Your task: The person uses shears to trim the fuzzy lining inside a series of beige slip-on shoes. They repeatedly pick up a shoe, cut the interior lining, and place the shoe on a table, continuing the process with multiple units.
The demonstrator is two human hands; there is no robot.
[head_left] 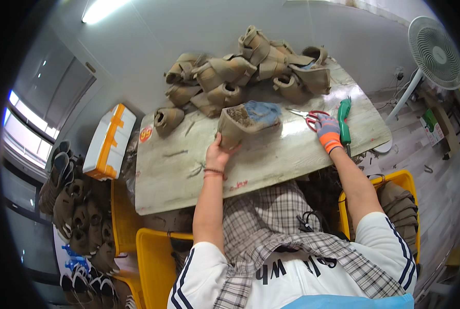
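My bare left hand (220, 156) grips the near edge of a tan shoe upper (233, 131), thumb up against its side. The upper is tilted on the table, its opening showing fuzzy brown and blue lining. My right hand (328, 133) wears a grey and orange glove. Its fingers are closed at the red handles of a pair of scissors (311, 115), whose blades point left toward the upper. Just right of the glove lies a green handheld electric cutter (345, 122) with a cord running toward the table's near edge.
More tan shoe uppers (224, 72) are heaped along the back of the pale table (271, 170). Left of it stands a white box with orange tape (111, 141). Yellow crates (150, 262) flank my lap, and stacked uppers (399, 206) fill the right one. A white fan (436, 54) stands back right.
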